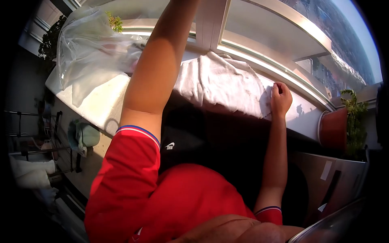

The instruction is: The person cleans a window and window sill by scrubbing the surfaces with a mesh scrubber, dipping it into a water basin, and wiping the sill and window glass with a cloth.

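My left arm point(156, 60) stretches upward past the top edge of the head view, and the hand at its end is out of sight. A crumpled white cloth point(227, 83) lies spread along the window sill point(300, 107). At the cloth's right edge is my right hand point(281, 99), its fingers curled into a fist. Whether anything is inside those fingers is hidden, and I cannot tell if the hand touches the cloth.
Window frames point(275, 69) run behind the sill. A potted plant in a reddish-brown pot point(333, 127) stands at the right. Clear plastic sheeting point(87, 52) drapes over the ledge at the left. Below it are a greenish bucket-like container point(89, 135) and a dark metal rack point(38, 153).
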Motion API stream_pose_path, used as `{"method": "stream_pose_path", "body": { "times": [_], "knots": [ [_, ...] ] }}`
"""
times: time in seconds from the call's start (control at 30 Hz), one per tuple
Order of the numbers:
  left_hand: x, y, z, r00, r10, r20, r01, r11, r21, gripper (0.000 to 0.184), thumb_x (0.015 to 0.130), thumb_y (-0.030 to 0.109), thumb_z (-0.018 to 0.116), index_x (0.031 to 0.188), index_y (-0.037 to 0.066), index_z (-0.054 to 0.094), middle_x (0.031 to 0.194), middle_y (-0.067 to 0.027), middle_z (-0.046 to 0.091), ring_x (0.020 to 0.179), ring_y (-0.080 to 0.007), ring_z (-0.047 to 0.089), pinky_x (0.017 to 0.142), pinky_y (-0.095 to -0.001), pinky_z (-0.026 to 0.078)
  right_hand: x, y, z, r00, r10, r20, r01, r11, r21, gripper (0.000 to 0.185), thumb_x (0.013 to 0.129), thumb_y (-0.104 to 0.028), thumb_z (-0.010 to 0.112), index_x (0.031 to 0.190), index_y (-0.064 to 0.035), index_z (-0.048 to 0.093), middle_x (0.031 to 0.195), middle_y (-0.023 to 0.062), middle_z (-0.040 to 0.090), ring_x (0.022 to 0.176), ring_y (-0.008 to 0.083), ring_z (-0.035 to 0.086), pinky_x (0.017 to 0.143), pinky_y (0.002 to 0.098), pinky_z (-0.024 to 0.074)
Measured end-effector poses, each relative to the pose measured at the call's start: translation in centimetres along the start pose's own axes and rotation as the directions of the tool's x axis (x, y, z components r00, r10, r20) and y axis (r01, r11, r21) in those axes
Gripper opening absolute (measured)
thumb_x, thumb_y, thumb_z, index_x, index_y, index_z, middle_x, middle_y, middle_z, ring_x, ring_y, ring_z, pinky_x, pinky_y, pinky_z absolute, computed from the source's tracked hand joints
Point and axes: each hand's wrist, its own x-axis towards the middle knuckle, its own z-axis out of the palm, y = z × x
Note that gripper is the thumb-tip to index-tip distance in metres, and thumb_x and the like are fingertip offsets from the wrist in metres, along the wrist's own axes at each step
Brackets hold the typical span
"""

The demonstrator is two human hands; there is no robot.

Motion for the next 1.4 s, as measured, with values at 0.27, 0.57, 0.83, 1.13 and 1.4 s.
{"method": "stream_pose_path", "body": {
  "times": [0.27, 0.57, 0.83, 1.13, 1.4],
  "knots": [
    [-16.8, -10.9, -0.7, 0.874, -0.361, 0.326, 0.256, 0.911, 0.325, 0.04, 0.096, 0.043, 0.066, 0.101, 0.006, 0.076, 0.09, -0.0207, 0.073, 0.089, -0.0412, 0.07, 0.078, -0.0492, 0.054, 0.0, 0.4, 0.1, 1.0, -0.02, 0.0, 0.02, 1.0, -0.022, 0.019, 0.088, -0.02, 0.068, 0.099, -0.0065, 0.076, 0.096, 0.0113, 0.075, 0.09, 0.0284, 0.071, 0.085, 0.0358, 0.0542],
    [-17.8, -10.0, 0.0, 0.618, -0.414, 0.669, 0.116, 0.889, 0.443, 0.032, 0.092, 0.032, 0.072, 0.092, 0.0, 0.075, 0.082, -0.0175, 0.073, 0.076, -0.0343, 0.069, 0.073, -0.0429, 0.052, 0.0, 0.3, 0.2, 0.996, -0.063, -0.059, 0.064, 0.998, 0.003, 0.016, 0.092, -0.018, 0.069, 0.098, -0.0037, 0.076, 0.086, 0.0087, 0.075, 0.077, 0.0187, 0.07, 0.076, 0.0305, 0.0537],
    [-5.7, -3.7, 3.1, 0.953, 0.21, 0.22, -0.256, 0.944, 0.209, 0.021, 0.089, 0.012, 0.063, 0.077, -0.005, 0.064, 0.071, -0.0243, 0.067, 0.057, -0.0374, 0.062, 0.056, -0.0408, 0.048, 0.0, 0.5, 0.1, 0.999, -0.014, -0.034, 0.014, 1.0, 0.012, 0.017, 0.091, -0.018, 0.07, 0.098, -0.0038, 0.076, 0.086, 0.0088, 0.075, 0.078, 0.0185, 0.071, 0.076, 0.0305, 0.0538],
    [-22.4, -0.3, 1.2, 0.886, -0.142, 0.442, 0.224, 0.965, -0.139, 0.034, 0.091, 0.021, 0.072, 0.069, -0.002, 0.061, 0.054, -0.0117, 0.054, 0.049, -0.0173, 0.051, 0.051, -0.0352, 0.041, 0.1, 0.1, 0.1, 0.999, 0.049, -0.024, -0.049, 0.999, 0.007, 0.017, 0.092, -0.02, 0.07, 0.098, -0.0051, 0.076, 0.086, 0.0063, 0.076, 0.078, 0.0161, 0.071, 0.076, 0.0293, 0.0535],
    [-26.6, 0.3, 4.3, 0.446, -0.132, 0.885, 0.797, 0.508, -0.326, 0.024, 0.098, 0.015, 0.067, 0.106, -0.007, 0.072, 0.092, -0.0065, 0.075, 0.081, -0.0104, 0.064, 0.074, -0.0285, 0.053, 0.4, 1.0, -0.2, 0.99, 0.125, 0.061, -0.138, 0.942, 0.307, 0.038, 0.103, -0.038, 0.061, 0.097, -0.0036, 0.076, 0.084, 0.0107, 0.074, 0.079, 0.0209, 0.069, 0.075, 0.0352, 0.0518]
  ]
}}
